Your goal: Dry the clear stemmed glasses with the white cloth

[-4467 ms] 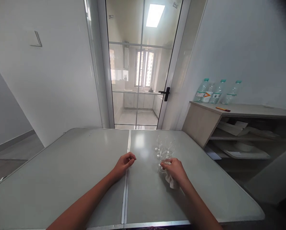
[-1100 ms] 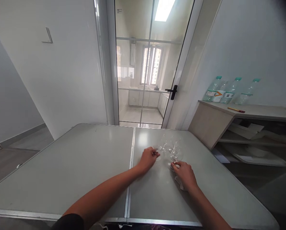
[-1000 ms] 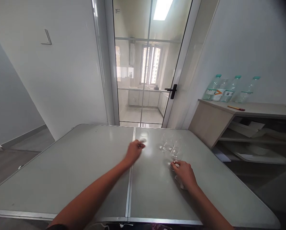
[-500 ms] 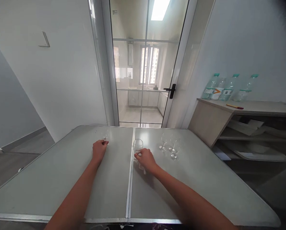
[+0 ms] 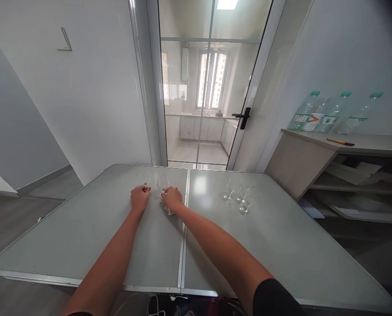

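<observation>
Two placed left of centre: my left hand [image 5: 140, 198] pinches small glass [image 5: 145, 178] at its foot, my right hand [image 5: 172, 197] grips second glass [image 5: 162, 182] plus cloth [image 5: 169, 211]; three glasses [image 5: 240, 195] wait centre-right.

Clear plastic water bottles with green caps [image 5: 336, 116] are standing in a row on the pale wooden shelf unit [image 5: 291, 158], and an orange pencil [image 5: 340, 141] is lying near them. A glass door with a black handle [image 5: 244, 117] is facing the far edge of the grey folding table [image 5: 281, 254].
</observation>
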Demonstrator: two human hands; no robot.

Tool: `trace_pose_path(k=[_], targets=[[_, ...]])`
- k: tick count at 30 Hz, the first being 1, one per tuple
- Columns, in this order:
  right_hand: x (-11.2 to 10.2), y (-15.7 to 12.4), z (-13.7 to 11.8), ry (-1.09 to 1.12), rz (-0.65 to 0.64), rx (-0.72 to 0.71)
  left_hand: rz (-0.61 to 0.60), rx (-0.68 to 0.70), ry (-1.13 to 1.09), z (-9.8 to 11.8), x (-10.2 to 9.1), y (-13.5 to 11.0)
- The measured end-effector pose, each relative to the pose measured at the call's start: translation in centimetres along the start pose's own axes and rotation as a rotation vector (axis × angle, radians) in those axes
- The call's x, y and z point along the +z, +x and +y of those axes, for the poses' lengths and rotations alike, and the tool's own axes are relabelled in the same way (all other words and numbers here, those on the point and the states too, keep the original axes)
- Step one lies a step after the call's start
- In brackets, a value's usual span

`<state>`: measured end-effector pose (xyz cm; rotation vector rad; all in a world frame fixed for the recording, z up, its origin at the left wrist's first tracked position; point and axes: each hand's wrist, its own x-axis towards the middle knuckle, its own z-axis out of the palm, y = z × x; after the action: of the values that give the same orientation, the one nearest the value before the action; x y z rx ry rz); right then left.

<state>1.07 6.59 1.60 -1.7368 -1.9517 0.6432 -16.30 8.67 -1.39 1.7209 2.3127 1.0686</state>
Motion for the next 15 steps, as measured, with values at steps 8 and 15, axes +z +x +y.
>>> trace_pose_path(k=[8,15], targets=[[-0.7,0.2,-0.6,0.060,-0.011,-0.007,-0.011,-0.003,0.027,0.2,-0.1,0.2],[-6.2,-5.7,3.4,0.140,0.048,-0.194,-0.004,0.000,0.030,0.8,-2.7,-0.6]])
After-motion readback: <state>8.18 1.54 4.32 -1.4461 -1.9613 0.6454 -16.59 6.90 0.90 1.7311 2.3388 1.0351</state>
